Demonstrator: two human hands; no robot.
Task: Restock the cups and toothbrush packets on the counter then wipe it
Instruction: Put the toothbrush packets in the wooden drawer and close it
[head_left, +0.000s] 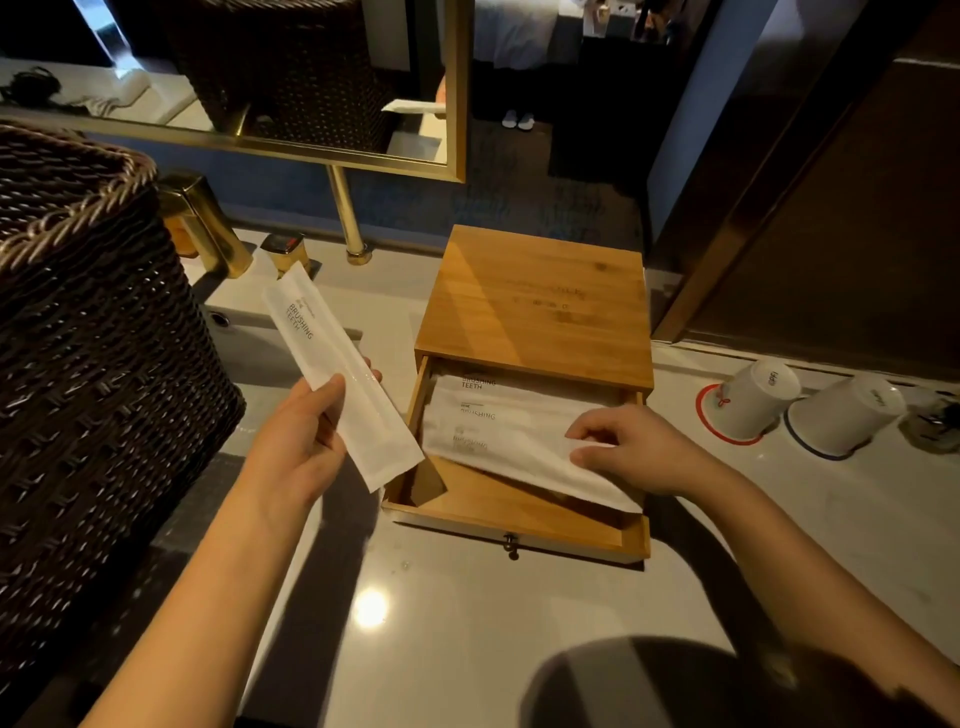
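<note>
A wooden box (535, 306) stands on the pale counter (467, 623) with its drawer (514, 535) pulled out toward me. Inside lie three white toothbrush packets (493, 421) printed "BRUSHING TEETH". My right hand (628, 449) rests in the drawer, pinching the right end of the nearest packet. My left hand (296, 447) holds another toothbrush packet (337, 374) tilted in the air, left of the drawer. Two white cups (758, 400) stand upside down on round coasters at the right of the counter, one red-rimmed, one blue-rimmed.
A big dark wicker basket (88, 374) fills the left side. Gold taps (208, 228) and a sink basin lie behind my left hand. A gold-framed mirror (457, 104) hangs above. A small dark object (935, 421) sits beyond the cups at the right edge.
</note>
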